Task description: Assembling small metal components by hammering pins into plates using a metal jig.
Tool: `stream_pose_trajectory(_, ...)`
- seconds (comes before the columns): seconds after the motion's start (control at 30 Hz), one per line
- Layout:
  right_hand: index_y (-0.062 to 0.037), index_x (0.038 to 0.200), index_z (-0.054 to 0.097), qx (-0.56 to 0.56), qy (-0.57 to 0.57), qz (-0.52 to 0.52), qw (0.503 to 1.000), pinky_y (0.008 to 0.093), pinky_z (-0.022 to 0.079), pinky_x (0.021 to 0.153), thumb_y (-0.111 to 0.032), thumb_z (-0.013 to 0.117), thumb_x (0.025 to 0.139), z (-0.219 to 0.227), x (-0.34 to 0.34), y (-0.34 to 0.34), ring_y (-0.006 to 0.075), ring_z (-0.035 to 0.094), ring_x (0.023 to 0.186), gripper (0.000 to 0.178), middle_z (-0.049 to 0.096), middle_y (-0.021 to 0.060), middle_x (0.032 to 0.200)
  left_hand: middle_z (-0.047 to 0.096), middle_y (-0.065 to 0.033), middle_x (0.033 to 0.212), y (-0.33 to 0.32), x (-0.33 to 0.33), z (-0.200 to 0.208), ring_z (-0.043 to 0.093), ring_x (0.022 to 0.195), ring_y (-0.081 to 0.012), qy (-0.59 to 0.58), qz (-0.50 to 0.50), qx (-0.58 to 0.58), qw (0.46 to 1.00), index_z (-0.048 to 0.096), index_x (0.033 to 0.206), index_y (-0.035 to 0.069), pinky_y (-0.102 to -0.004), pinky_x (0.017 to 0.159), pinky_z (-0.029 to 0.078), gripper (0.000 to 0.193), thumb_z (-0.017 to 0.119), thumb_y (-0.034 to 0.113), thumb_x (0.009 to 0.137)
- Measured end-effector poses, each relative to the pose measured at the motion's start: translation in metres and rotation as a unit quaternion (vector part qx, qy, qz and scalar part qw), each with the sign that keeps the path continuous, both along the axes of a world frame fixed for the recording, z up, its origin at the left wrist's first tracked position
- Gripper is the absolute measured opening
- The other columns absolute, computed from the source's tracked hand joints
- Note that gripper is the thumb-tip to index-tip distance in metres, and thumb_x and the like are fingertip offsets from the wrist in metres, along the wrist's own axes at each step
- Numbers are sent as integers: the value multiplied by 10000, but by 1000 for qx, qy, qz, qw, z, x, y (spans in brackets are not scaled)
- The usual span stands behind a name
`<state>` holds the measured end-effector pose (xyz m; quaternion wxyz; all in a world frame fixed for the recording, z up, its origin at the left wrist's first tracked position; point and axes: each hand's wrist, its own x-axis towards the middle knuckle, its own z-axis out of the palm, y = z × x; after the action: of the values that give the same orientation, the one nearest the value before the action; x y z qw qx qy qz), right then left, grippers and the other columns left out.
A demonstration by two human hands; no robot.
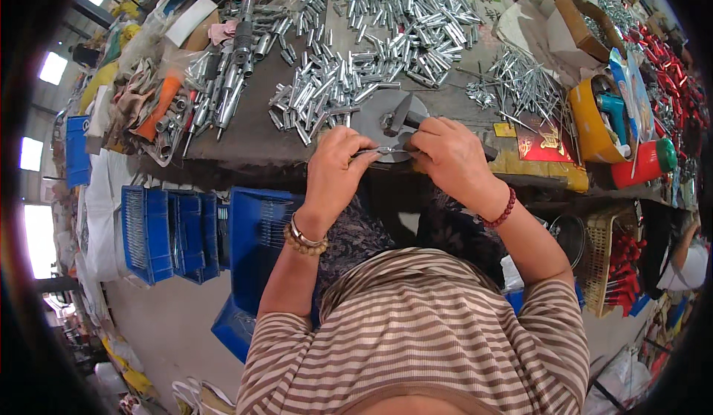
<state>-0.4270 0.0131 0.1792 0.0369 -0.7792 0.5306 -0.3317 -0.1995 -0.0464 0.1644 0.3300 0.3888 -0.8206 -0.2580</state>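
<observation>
My left hand (336, 164) is closed in a pinch on a small silvery metal piece (385, 150), just in front of a round metal disc (369, 121). My right hand (449, 151) curls round a hammer (402, 115), whose dark head points left over the disc. Its fingertips also meet the thin right end of the metal piece, so both hands come together there. How the hammer's handle lies in the palm is hidden. Short shiny metal tubes (327, 92) lie heaped behind the disc, and thin metal rods (523, 80) are piled to the right.
Larger tools (236, 73) and rags (134, 107) crowd the bench's left side. At right stand a yellow container (587, 129), a red bottle with a green cap (642, 164) and a cardboard box (587, 21). Blue bins (260, 229) sit below left, and a basket of red parts (594, 259) below right.
</observation>
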Motion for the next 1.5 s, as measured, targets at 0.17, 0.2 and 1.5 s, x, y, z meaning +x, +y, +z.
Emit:
stream_pose_trajectory(0.17,-70,861,659,-4,-11,2,1000,437,500,749,-26,725,741,-3,-2,-4,311,627,865,144,589,78,862,612,-71,899,1,-4,2,603,873,-250,5,7,18,1000,733,929,13,-350,773,479,126,784,49,819)
stream_pose_trajectory(0.2,-72,856,663,-1,-12,8,1000,435,497,748,-27,720,746,-4,-3,-6,311,628,865,131,590,78,863,611,-67,896,2,-5,2,602,867,-241,9,13,33,999,734,925,12,-342,765,478,122,786,41,818)
stream_pose_trajectory(1.5,-36,910,654,42,-25,-29,998,452,520,787,-97,757,813,29,-22,-4,353,633,903,154,625,121,901,597,-71,899,3,-2,-4,596,837,-216,54,-5,18,998,753,941,11,-324,743,476,101,770,23,842)
